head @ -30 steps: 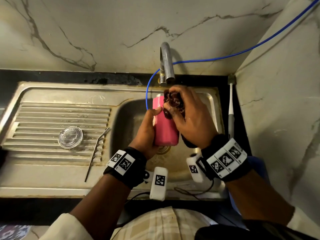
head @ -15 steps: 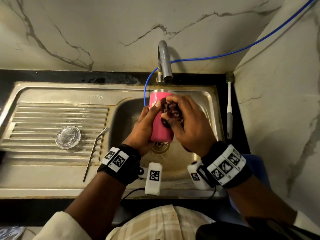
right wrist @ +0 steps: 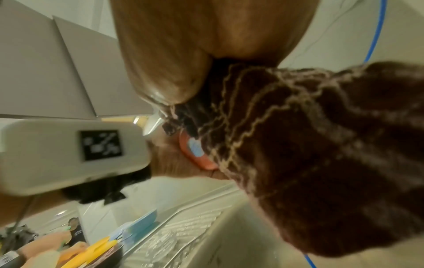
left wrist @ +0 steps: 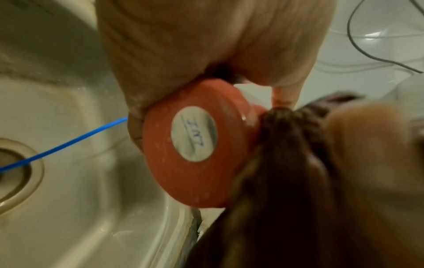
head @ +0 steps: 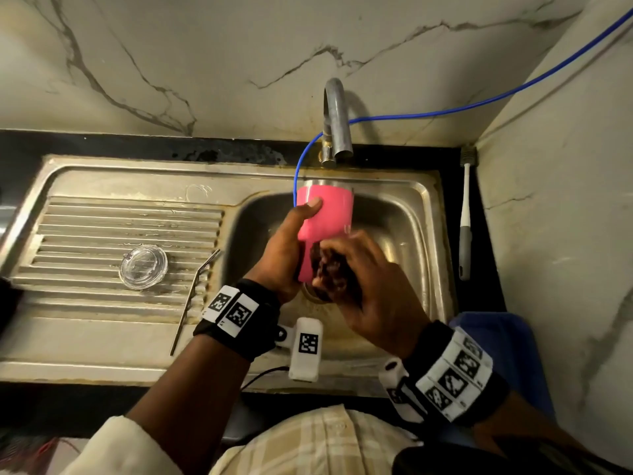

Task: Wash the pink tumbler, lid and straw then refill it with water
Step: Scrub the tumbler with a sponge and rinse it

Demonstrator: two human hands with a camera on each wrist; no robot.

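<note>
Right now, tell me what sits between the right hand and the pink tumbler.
A dark brown scrubber. The right hand grips it and presses it against the lower side of the pink tumbler, which the left hand holds over the sink.

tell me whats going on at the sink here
A person is washing a pink tumbler over the sink. The left hand holds the tumbler tilted, mouth toward the tap, while the right hand rubs a dark scrubber against its lower end. The clear lid and metal straw lie on the draining board, apart from each other. No water visibly runs from the tap.
</note>
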